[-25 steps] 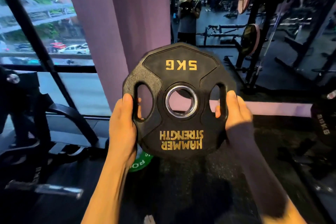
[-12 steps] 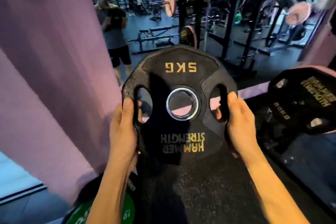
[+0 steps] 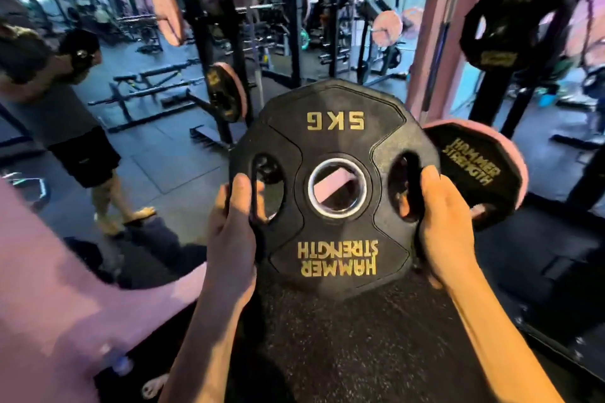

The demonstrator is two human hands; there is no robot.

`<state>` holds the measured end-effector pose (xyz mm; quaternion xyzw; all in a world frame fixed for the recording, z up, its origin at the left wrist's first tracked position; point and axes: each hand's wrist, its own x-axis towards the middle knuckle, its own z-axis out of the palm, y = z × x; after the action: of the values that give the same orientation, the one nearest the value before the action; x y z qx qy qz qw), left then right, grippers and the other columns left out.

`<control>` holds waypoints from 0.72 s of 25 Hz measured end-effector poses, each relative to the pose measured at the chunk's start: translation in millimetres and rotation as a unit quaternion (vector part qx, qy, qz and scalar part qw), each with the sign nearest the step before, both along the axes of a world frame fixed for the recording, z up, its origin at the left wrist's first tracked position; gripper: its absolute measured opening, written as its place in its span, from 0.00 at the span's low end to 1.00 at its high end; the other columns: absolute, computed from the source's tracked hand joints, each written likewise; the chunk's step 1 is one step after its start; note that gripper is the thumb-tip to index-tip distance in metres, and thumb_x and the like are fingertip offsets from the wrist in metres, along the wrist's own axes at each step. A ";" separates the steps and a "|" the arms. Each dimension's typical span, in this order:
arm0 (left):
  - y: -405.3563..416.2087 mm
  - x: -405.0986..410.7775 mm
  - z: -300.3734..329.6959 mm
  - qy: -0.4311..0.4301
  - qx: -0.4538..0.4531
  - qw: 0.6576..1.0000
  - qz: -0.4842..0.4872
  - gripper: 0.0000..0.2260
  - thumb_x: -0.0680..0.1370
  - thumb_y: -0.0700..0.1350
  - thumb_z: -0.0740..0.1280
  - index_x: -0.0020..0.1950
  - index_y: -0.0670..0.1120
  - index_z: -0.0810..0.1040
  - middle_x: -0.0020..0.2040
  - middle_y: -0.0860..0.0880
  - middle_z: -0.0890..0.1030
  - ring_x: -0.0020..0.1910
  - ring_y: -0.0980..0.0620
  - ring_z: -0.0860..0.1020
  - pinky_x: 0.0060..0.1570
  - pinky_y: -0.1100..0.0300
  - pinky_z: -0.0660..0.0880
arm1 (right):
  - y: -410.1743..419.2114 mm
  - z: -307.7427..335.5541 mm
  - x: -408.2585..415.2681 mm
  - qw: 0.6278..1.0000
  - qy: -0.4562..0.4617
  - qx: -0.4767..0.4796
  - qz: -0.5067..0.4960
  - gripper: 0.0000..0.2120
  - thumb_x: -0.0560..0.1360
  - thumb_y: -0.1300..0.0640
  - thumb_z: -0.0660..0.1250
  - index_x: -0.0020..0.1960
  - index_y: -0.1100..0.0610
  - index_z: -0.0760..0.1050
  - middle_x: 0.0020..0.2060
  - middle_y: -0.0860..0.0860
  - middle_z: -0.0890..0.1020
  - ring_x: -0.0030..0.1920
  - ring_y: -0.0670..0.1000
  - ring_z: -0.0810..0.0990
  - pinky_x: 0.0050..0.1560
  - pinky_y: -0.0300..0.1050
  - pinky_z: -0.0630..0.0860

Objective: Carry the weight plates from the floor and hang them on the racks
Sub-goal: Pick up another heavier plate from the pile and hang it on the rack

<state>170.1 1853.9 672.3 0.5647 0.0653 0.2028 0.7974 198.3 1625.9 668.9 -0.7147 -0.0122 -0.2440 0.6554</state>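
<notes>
Black weight plate (image 3: 334, 188) with gold lettering and a silver ring (image 3: 337, 188); speckled black floor (image 3: 343, 347).

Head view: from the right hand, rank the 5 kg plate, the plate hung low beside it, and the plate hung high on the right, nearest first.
1. 5 kg plate: gripped by the right hand through its side slot.
2. Low hung plate: just behind the hand, to its right.
3. High hung plate: up on the right, beyond the low one.
</notes>
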 end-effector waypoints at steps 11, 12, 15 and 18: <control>-93.4 253.2 3.9 -0.003 -0.002 0.977 -0.212 0.22 0.68 0.66 0.70 0.51 0.52 0.84 0.54 0.47 0.84 0.57 0.44 0.80 0.64 0.42 0.73 | -79.7 -6.8 140.4 0.977 -0.035 0.043 -0.208 0.14 0.78 0.38 0.59 0.38 0.40 0.77 0.37 0.35 0.79 0.36 0.33 0.74 0.41 0.31 0.71; -103.7 276.0 5.4 -0.010 -0.001 0.971 -0.239 0.18 0.70 0.65 0.70 0.49 0.54 0.84 0.52 0.48 0.84 0.56 0.46 0.79 0.62 0.43 0.75 | -85.7 -4.4 154.6 0.973 -0.043 0.051 -0.222 0.14 0.79 0.41 0.59 0.37 0.41 0.77 0.36 0.35 0.78 0.35 0.32 0.73 0.38 0.28 0.71; -138.1 329.0 15.0 -0.021 -0.012 0.949 -0.314 0.14 0.72 0.61 0.68 0.44 0.53 0.84 0.46 0.48 0.82 0.48 0.48 0.79 0.51 0.52 0.77 | -108.3 4.9 189.9 0.962 -0.058 0.061 -0.259 0.17 0.81 0.46 0.60 0.34 0.45 0.76 0.28 0.38 0.76 0.29 0.34 0.71 0.28 0.27 0.68; -177.2 376.2 29.1 -0.054 -0.026 0.930 -0.362 0.20 0.71 0.58 0.66 0.54 0.45 0.80 0.42 0.51 0.83 0.41 0.55 0.81 0.38 0.65 0.79 | -138.5 15.9 222.4 0.949 -0.074 0.069 -0.298 0.16 0.81 0.45 0.60 0.36 0.47 0.75 0.31 0.42 0.76 0.32 0.38 0.72 0.31 0.30 0.70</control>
<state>546.3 1676.7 701.4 0.5176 -0.1814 -0.0706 0.8332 420.7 1487.4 684.8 -0.6186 0.1697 -0.4811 0.5976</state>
